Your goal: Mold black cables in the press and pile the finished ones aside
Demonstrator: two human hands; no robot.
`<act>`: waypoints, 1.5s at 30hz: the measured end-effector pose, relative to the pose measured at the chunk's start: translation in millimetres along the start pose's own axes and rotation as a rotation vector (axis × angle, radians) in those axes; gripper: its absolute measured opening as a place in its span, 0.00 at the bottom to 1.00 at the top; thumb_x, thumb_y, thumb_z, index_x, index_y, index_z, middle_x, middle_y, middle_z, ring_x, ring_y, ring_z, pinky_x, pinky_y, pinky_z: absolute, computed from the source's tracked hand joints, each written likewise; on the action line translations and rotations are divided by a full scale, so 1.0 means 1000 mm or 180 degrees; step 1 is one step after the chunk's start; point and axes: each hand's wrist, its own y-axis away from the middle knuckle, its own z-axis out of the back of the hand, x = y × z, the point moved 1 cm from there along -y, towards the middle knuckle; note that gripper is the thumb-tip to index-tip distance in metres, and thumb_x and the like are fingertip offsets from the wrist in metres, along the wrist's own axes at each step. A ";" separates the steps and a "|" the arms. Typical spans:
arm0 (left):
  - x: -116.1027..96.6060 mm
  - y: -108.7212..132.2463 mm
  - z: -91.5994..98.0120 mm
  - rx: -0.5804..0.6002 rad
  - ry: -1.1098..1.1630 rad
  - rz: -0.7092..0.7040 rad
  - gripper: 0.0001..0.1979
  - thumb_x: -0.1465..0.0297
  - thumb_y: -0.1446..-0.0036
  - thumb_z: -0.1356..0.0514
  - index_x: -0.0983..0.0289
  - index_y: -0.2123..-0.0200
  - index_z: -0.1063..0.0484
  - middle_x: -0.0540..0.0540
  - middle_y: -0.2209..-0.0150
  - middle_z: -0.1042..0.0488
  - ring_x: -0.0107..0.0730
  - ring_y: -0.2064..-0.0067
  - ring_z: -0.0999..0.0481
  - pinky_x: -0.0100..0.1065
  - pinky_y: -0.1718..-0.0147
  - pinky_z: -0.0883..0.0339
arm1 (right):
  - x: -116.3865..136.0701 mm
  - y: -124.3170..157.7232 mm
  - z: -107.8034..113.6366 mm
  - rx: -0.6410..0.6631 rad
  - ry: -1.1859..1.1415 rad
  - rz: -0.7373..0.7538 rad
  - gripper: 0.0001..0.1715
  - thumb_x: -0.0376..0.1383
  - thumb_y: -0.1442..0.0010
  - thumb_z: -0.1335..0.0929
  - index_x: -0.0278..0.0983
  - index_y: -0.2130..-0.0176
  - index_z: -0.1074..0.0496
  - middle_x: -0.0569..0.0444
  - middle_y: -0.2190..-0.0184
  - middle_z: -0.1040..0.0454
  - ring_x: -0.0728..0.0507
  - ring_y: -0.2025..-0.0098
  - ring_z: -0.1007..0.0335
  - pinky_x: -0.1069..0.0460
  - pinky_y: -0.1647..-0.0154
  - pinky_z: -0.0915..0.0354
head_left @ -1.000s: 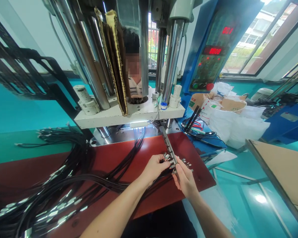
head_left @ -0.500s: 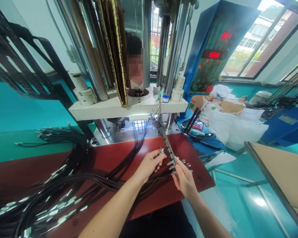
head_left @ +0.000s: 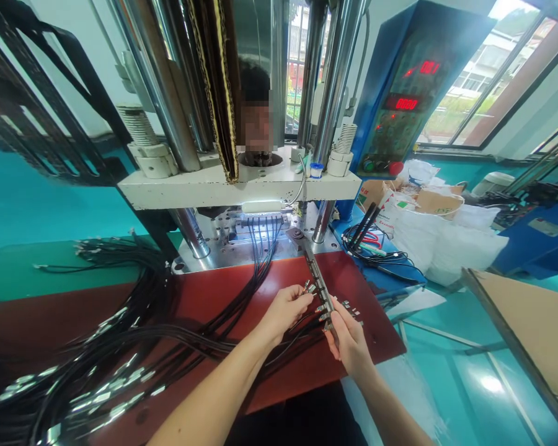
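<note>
The columns [head_left: 172,93] are glossy polished steel; the board [head_left: 204,294] is smooth, shiny red laminate; the cables [head_left: 199,337] are matt black plastic; the notched bar [head_left: 317,279] is dull metal.

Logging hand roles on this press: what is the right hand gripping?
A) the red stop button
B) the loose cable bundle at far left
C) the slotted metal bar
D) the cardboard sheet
C. The right hand has its fingers around the lower end of the slotted metal bar, while the left hand pinches a metal cable connector.
</note>
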 end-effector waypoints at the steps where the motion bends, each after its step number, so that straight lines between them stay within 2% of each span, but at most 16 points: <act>1: 0.001 -0.001 -0.001 -0.0036 -0.0048 -0.0063 0.14 0.60 0.56 0.42 0.64 0.78 0.42 0.41 0.86 0.45 0.16 0.85 0.53 0.24 0.85 0.63 | 0.000 0.000 0.000 -0.0006 0.0001 -0.0014 0.36 0.50 0.44 0.38 0.30 0.44 0.42 0.64 0.90 0.44 0.55 0.90 0.53 0.60 0.92 0.52; 8: 0.014 -0.010 -0.005 -0.0324 -0.0008 -0.0501 0.16 0.60 0.60 0.40 0.66 0.82 0.39 0.44 0.84 0.43 0.19 0.81 0.48 0.25 0.80 0.55 | -0.002 0.000 0.000 0.0059 0.0125 0.0032 0.36 0.51 0.43 0.39 0.31 0.43 0.42 0.64 0.89 0.44 0.55 0.90 0.53 0.61 0.92 0.52; 17: 0.012 -0.006 -0.003 -0.0419 -0.0411 -0.1027 0.11 0.65 0.54 0.43 0.67 0.81 0.35 0.46 0.82 0.39 0.22 0.77 0.43 0.27 0.76 0.49 | -0.011 -0.003 -0.001 0.0198 0.0584 0.0231 0.35 0.51 0.41 0.42 0.33 0.42 0.43 0.64 0.87 0.46 0.55 0.88 0.52 0.61 0.92 0.52; 20: 0.011 -0.006 -0.001 -0.0334 -0.0330 -0.1000 0.14 0.64 0.54 0.42 0.66 0.83 0.38 0.45 0.84 0.41 0.21 0.79 0.44 0.26 0.78 0.50 | -0.009 -0.002 -0.001 0.0148 0.0425 0.0174 0.35 0.51 0.42 0.41 0.33 0.43 0.42 0.64 0.87 0.45 0.55 0.89 0.53 0.61 0.92 0.52; 23: 0.006 -0.007 0.003 -0.0350 -0.0061 -0.0939 0.13 0.62 0.53 0.43 0.66 0.79 0.36 0.45 0.83 0.40 0.20 0.80 0.44 0.25 0.80 0.52 | -0.004 0.001 -0.002 -0.0033 0.0127 0.0074 0.34 0.52 0.43 0.39 0.34 0.44 0.40 0.62 0.84 0.40 0.57 0.89 0.52 0.61 0.92 0.50; 25: 0.001 -0.008 0.005 -0.0416 0.0152 -0.0775 0.13 0.61 0.53 0.43 0.65 0.76 0.38 0.43 0.85 0.44 0.18 0.82 0.49 0.25 0.82 0.56 | -0.001 0.001 -0.001 -0.0105 0.0004 0.0024 0.34 0.52 0.44 0.38 0.35 0.45 0.39 0.61 0.84 0.38 0.57 0.89 0.51 0.61 0.92 0.50; 28: -0.006 -0.008 0.007 -0.0324 0.0344 -0.0463 0.13 0.60 0.53 0.43 0.62 0.75 0.43 0.39 0.88 0.50 0.17 0.86 0.55 0.24 0.85 0.63 | -0.001 0.001 0.000 -0.0107 -0.0076 -0.0028 0.34 0.52 0.45 0.37 0.36 0.45 0.38 0.61 0.85 0.39 0.57 0.89 0.52 0.62 0.93 0.50; 31: -0.007 -0.010 0.007 -0.0146 0.0358 -0.0365 0.14 0.63 0.56 0.41 0.62 0.76 0.46 0.39 0.87 0.49 0.16 0.86 0.54 0.23 0.84 0.61 | -0.004 0.000 0.002 -0.0093 -0.0116 -0.0078 0.32 0.51 0.45 0.37 0.38 0.46 0.37 0.62 0.84 0.40 0.57 0.89 0.51 0.62 0.92 0.50; 34: -0.006 -0.011 0.006 -0.0121 0.0306 -0.0372 0.16 0.66 0.60 0.39 0.63 0.79 0.46 0.40 0.86 0.48 0.15 0.84 0.52 0.22 0.83 0.59 | -0.005 -0.001 0.003 -0.0049 -0.0152 -0.0138 0.32 0.51 0.44 0.37 0.38 0.46 0.38 0.63 0.84 0.41 0.57 0.89 0.52 0.62 0.91 0.50; 39: -0.010 -0.010 0.007 -0.0238 0.0163 -0.0325 0.13 0.65 0.61 0.39 0.64 0.81 0.43 0.40 0.88 0.48 0.15 0.85 0.53 0.24 0.83 0.60 | -0.003 -0.002 0.003 0.0049 -0.0018 -0.0178 0.32 0.50 0.44 0.37 0.37 0.45 0.38 0.64 0.86 0.44 0.57 0.89 0.52 0.62 0.90 0.49; 42: -0.011 -0.010 0.009 -0.0331 0.0061 -0.0330 0.12 0.66 0.62 0.39 0.64 0.82 0.41 0.41 0.88 0.47 0.16 0.85 0.52 0.25 0.83 0.60 | -0.004 -0.003 0.004 0.0096 0.0019 -0.0287 0.35 0.51 0.46 0.36 0.37 0.45 0.39 0.63 0.85 0.42 0.57 0.89 0.51 0.61 0.90 0.46; 45: -0.009 -0.011 0.009 -0.0413 0.0026 -0.0397 0.12 0.66 0.62 0.39 0.64 0.82 0.42 0.41 0.87 0.47 0.16 0.85 0.52 0.25 0.83 0.59 | -0.005 -0.003 0.005 0.0108 0.0011 -0.0306 0.35 0.52 0.46 0.36 0.37 0.45 0.39 0.62 0.84 0.40 0.57 0.88 0.51 0.61 0.90 0.47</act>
